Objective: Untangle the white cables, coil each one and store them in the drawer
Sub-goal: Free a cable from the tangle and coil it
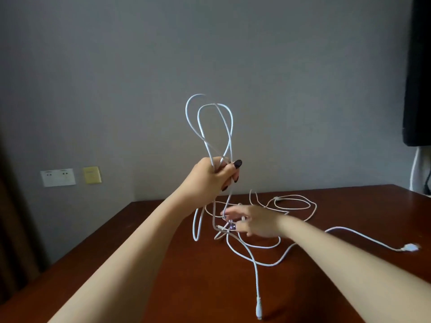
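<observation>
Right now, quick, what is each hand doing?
Left hand: closed, holding loops of white cable up off the table.
Right hand: down at the tangle, blurred; cannot tell if it holds anything.

cables [258, 307] on table [186, 287] centre | part raised above left hand [210, 180] | sockets [58, 177] behind, far left

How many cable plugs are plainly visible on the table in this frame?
2. The near plug lies by the table's front edge; the right plug lies near its right edge. Others may be hidden in the tangled white cables by the right hand.
</observation>
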Motion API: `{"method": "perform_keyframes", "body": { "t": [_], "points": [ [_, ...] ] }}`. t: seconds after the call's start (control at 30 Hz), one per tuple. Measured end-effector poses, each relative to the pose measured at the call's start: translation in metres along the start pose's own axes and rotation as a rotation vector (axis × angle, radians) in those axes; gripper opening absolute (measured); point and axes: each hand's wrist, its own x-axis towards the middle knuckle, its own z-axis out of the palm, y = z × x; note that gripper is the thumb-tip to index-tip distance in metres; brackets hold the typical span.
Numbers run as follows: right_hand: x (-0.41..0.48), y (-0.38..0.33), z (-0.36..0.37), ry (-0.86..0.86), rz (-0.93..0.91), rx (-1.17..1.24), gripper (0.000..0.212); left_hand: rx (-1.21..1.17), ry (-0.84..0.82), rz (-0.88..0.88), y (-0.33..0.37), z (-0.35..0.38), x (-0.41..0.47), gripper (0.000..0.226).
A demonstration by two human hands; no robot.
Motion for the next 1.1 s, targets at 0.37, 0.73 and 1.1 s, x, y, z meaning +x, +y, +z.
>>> {"method": "perform_keyframes", "body": {
  "t": [0.37, 0.73, 1.1],
  "points": [
    [-0.017, 0.021, -0.007, 0.037, 0.235, -0.405, 0.031, 0.317, 0.039, -0.073, 0.003, -0.031, -0.005, 0.042],
    [-0.051, -0.010, -0.092, 0.844, 0.055, -0.467, 0.015, 0.918, -0.024, -0.170, -0.040, -0.026, -0.006, 0.032],
    [-0.054, -0.037, -0.117, 1.103, -0.323, -0.591, 0.006, 1.161, 0.004, -0.067, -0.044, -0.009, -0.004, 0.015]
  ]
}}
